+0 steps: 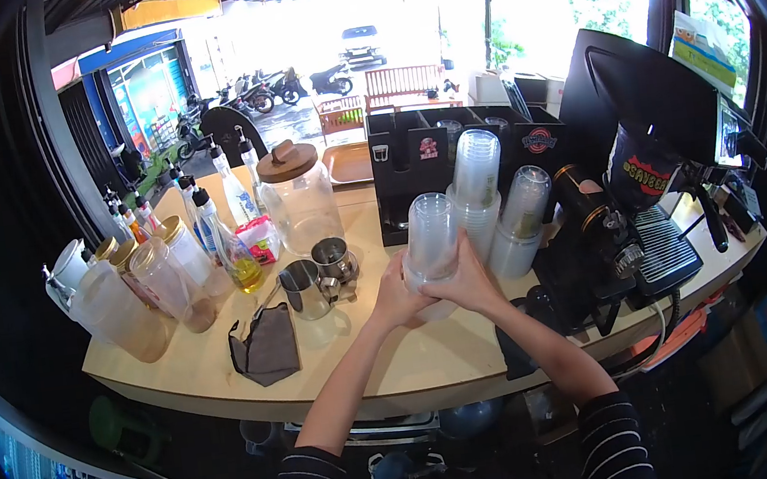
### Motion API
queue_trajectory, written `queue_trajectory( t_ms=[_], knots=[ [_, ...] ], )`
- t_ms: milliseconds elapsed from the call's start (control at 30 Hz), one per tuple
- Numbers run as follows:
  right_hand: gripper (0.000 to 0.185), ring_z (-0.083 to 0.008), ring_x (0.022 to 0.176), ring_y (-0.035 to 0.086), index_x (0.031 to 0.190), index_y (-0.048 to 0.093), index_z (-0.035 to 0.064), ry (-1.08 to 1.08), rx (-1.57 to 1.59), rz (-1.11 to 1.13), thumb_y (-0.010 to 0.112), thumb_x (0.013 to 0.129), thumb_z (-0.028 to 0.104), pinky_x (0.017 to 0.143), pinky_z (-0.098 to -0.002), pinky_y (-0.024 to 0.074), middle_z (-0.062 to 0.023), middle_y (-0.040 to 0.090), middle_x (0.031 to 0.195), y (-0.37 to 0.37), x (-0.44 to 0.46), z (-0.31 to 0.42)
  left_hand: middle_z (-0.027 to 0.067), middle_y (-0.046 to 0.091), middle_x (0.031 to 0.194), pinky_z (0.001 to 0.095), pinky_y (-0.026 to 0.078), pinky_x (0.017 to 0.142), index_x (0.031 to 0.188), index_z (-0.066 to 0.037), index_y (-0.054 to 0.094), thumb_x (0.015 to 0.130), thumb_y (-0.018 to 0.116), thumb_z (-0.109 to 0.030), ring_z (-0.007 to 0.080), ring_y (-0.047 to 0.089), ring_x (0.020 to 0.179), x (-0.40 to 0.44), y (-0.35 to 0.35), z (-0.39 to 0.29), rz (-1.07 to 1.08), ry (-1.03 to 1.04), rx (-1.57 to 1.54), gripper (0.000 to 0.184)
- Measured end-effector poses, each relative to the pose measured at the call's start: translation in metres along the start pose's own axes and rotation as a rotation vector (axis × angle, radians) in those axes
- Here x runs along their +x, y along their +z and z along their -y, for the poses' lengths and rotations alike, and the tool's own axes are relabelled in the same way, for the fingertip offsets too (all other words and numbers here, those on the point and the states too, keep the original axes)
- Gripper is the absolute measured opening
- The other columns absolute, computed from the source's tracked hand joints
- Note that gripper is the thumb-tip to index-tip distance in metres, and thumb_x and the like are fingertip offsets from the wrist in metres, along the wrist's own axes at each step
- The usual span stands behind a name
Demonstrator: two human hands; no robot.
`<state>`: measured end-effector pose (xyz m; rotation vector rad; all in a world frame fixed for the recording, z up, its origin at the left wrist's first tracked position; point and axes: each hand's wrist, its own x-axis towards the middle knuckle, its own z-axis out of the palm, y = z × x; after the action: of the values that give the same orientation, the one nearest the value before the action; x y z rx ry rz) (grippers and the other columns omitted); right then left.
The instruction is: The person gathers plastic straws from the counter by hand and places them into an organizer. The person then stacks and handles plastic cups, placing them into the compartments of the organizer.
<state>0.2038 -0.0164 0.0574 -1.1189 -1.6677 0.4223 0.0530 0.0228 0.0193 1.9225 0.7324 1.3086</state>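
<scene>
A stack of clear plastic cups (431, 226) stands upright between my two hands, near the middle of the wooden counter (396, 352). My left hand (401, 292) wraps round the lower left side of this stack. On the lower right side, my right hand (466, 279) has its fingers closed round it too. Right behind are more cup stacks, a tall one (477, 167) and a shorter one (527, 204). To the left of my hands stand two steel pitchers, the nearer one (307, 291) and a smaller one (335, 260). Whether the stack's base touches the counter is hidden.
A lidded glass jar (300, 202), syrup bottles (232, 252) and plastic containers (127, 311) line the left side. A dark cloth (265, 346) lies at the front. A black organizer (407, 156) stands behind the cups; a coffee machine (659, 251) and grinder (579, 208) stand right.
</scene>
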Motion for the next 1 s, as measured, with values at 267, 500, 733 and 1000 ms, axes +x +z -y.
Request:
queue_trajectory(
  t_ms=[267, 500, 733, 1000],
  knots=[
    [0.096, -0.0298, 0.114, 0.043, 0.128, 0.025, -0.0004, 0.072, -0.005, -0.036, 0.079, 0.051, 0.021, 0.096, -0.0386, 0.0368, -0.0182, 0.041, 0.118, 0.006, -0.002, 0.002, 0.0152, 0.055, 0.112, 0.037, 0.044, 0.09, 0.121, 0.001, 0.042, 0.051, 0.084, -0.029, 0.0265, 0.055, 0.105, 0.001, -0.002, -0.003, 0.006, -0.002, 0.031, 0.087],
    [0.098, -0.0297, 0.116, 0.041, 0.128, 0.022, -0.0023, 0.003, 0.075, -0.144, 0.08, 0.052, 0.021, 0.097, -0.0388, 0.0354, -0.0186, 0.038, 0.121, 0.007, 0.008, 0.01, 0.0168, 0.054, 0.114, 0.0374, 0.043, 0.09, 0.121, 0.001, 0.041, 0.051, 0.084, -0.028, 0.0284, 0.054, 0.105, 0.006, -0.005, -0.003, 0.062, -0.03, -0.031, 0.087],
    [0.094, -0.0313, 0.117, 0.039, 0.132, 0.027, 0.0022, -0.209, -0.237, -0.137, 0.079, 0.055, 0.016, 0.097, -0.0389, 0.0353, -0.0174, 0.037, 0.124, -0.022, 0.046, 0.085, 0.0179, 0.038, 0.13, 0.0388, 0.034, 0.099, 0.136, 0.0, 0.023, 0.058, 0.08, -0.04, 0.0272, 0.04, 0.121, 0.014, -0.047, -0.019, 0.157, -0.075, 0.006, 0.105],
    [0.083, -0.0387, 0.112, 0.04, 0.132, 0.033, 0.0128, -0.482, -0.483, -0.046, 0.067, 0.057, 0.003, 0.091, -0.0433, 0.0385, -0.0183, 0.03, 0.13, 0.016, 0.068, 0.126, 0.0135, 0.045, 0.118, 0.0316, 0.043, 0.088, 0.133, -0.002, 0.027, 0.071, 0.074, -0.037, 0.0202, 0.05, 0.107, 0.023, -0.128, -0.113, -0.255, 0.203, -0.195, 0.085]
  ],
)
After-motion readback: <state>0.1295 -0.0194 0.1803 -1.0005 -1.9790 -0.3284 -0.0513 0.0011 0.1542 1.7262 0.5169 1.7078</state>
